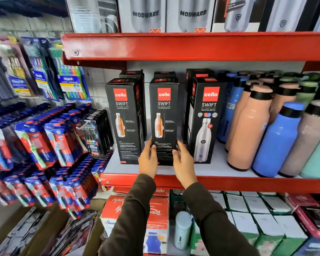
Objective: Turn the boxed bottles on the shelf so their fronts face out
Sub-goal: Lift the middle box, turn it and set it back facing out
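Both hands clamp the middle Cello Swift box low down, left hand at nine o'clock, right hand at three; its cutaway panel shows, so next it needs turning like the right-hand box.

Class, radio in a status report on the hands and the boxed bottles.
Left hand and right hand grip middle Cello box, back panel out. Left box same; right box front out. Nothing blocking.
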Motion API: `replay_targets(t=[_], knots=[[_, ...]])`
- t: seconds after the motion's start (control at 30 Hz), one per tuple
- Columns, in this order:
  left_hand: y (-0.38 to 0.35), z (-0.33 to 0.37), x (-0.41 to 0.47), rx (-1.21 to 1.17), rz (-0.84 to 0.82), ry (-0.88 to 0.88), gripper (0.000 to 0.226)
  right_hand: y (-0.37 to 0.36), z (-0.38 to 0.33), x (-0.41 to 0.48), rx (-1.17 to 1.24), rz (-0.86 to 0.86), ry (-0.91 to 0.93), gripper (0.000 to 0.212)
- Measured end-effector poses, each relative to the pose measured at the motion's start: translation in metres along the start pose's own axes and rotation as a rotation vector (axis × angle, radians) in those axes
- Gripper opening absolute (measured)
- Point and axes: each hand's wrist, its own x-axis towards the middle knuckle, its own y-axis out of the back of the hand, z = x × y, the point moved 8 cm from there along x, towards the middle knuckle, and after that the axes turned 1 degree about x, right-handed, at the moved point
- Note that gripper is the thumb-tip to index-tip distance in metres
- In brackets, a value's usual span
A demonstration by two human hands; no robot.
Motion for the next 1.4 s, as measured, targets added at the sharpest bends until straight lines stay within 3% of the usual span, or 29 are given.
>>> replay_targets(t=[0.13, 0.23, 0.37, 0.47, 0.63, 0.83, 1.0, 1.17, 1.4], knots=[[0.006, 0.000, 0.003, -0.057, -0.031, 0.003, 0.039, 0.001, 0.000, -0.001, 0.063, 0.023, -0.017, 0.049], [0.003, 0.005, -0.002, -0.225, -0.065, 0.051, 0.041, 0.003, -0.007, 0.001, 0.061, 0.044, -0.001, 0.058], [0.007, 0.015, -0.009, -0.412, -0.042, 0.097, 0.069, 0.007, -0.018, 0.006, -0.009, 0.062, 0.039, 0.073], [0.010, 0.018, -0.011, -0.433, -0.025, 0.066, 0.073, 0.008, -0.021, 0.010, -0.019, 0.079, 0.036, 0.081], [0.011, 0.014, -0.013, -0.391, 0.022, 0.023, 0.060, 0.009, -0.022, 0.013, -0.043, 0.140, 0.034, 0.096], [0.010, 0.013, -0.006, -0.213, 0.034, -0.106, 0.039, 0.016, -0.022, 0.013, -0.008, 0.165, 0.042, 0.088], [0.002, 0.002, 0.005, -0.096, 0.000, -0.063, 0.045, 0.012, -0.019, 0.014, 0.032, 0.082, 0.030, 0.090], [0.006, -0.007, 0.006, -0.107, 0.016, -0.065, 0.036, 0.001, -0.015, 0.012, -0.030, -0.045, 0.052, 0.101], [0.013, -0.011, -0.001, -0.087, 0.102, -0.090, 0.034, -0.013, -0.021, 0.012, -0.217, -0.189, 0.149, 0.078]])
